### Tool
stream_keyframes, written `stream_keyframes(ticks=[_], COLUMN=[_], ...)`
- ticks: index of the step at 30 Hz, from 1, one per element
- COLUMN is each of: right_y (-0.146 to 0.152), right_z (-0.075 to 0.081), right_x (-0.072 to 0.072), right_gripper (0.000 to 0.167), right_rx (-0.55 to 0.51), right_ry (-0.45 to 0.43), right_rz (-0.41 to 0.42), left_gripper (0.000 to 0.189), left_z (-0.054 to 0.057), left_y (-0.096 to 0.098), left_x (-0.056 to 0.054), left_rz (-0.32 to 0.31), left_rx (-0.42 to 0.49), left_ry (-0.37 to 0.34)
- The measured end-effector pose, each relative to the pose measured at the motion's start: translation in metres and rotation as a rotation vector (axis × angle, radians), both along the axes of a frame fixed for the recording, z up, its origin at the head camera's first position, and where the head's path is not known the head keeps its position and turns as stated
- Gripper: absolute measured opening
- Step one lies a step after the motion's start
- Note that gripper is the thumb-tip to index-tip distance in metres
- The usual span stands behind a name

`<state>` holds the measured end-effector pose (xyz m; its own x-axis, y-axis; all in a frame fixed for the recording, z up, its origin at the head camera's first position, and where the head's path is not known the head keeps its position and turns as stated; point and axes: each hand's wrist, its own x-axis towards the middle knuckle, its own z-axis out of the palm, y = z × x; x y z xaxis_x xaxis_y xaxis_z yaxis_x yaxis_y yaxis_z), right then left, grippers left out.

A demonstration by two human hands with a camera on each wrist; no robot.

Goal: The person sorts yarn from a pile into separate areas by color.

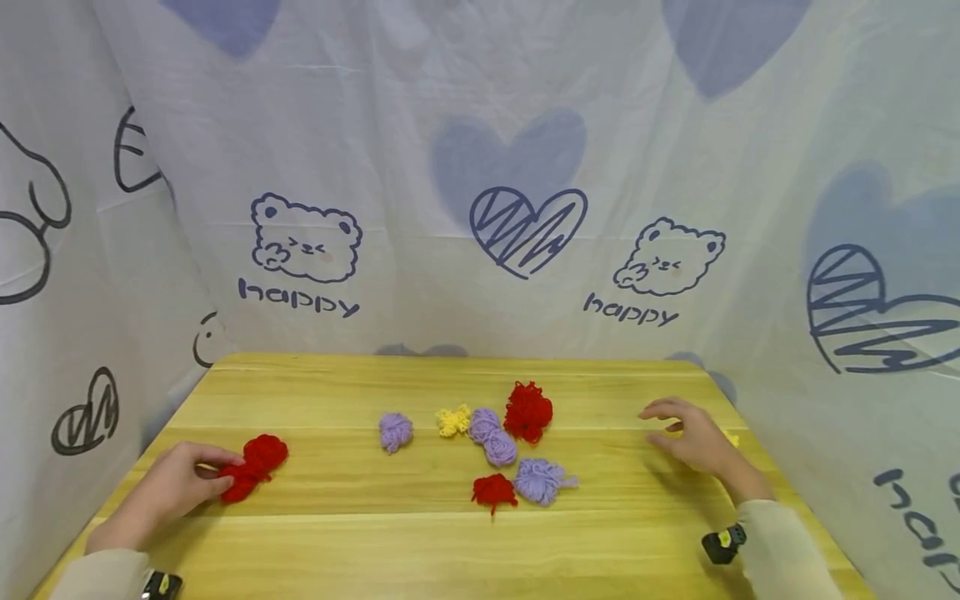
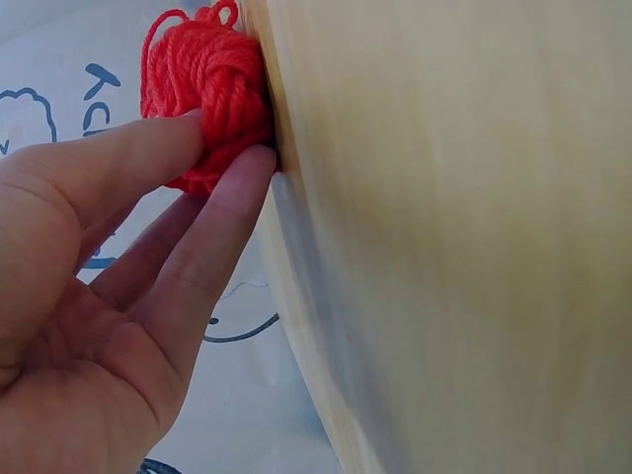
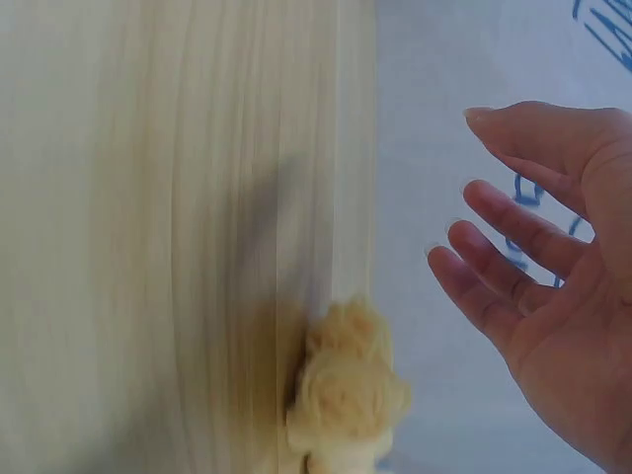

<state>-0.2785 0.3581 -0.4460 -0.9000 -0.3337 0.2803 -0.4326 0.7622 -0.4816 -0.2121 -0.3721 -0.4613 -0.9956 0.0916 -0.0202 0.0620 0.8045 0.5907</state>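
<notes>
At the table's left side, my left hand (image 1: 171,490) pinches a red yarn ball (image 1: 238,483) between thumb and fingers. Another red ball (image 1: 266,453) touches it on the far side. The left wrist view shows the red yarn (image 2: 212,89) at the fingertips, against the wood. Over the right part of the table hovers my right hand (image 1: 696,440), its fingers apart and loosely bent, holding nothing. Yellow yarn (image 1: 731,437) lies behind that hand and is mostly hidden by it. Seen from the right wrist, the yellow yarn (image 3: 348,390) sits on the wood, apart from the fingers.
Mid-table lie a lone purple ball (image 1: 395,432), a small yellow bundle (image 1: 453,421), joined-looking purple balls (image 1: 492,437), a large red bundle (image 1: 528,412), a smaller red one (image 1: 493,490) and a purple one (image 1: 540,481). Printed cloth surrounds the wooden table (image 1: 337,550).
</notes>
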Motion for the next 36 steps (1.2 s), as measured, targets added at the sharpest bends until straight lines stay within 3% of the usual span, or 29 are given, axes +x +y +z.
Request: stream_keyframes(ticks=[8,24,36], right_y=[-0.036,-0.097,-0.133], right_z=[-0.002,0.004,0.009], right_x=[-0.011,-0.023,-0.027], right_gripper=[0.025,0.024,0.025], right_rx=[-0.004,-0.044,-0.022], right_ry=[0.022,-0.072,-0.08], right_rz=[0.08,0.218,0.291], left_gripper=[0.027,0.026,0.027], left_z=[0.0,0.0,0.0], left_y=[0.001,0.003,0.002], left_x=[0.001,0.001,0.0], left_rz=[0.008,0.009,0.01], left_rx=[-0.011,-0.009,-0.01], left_ry=[0.0,-0.012,-0.012])
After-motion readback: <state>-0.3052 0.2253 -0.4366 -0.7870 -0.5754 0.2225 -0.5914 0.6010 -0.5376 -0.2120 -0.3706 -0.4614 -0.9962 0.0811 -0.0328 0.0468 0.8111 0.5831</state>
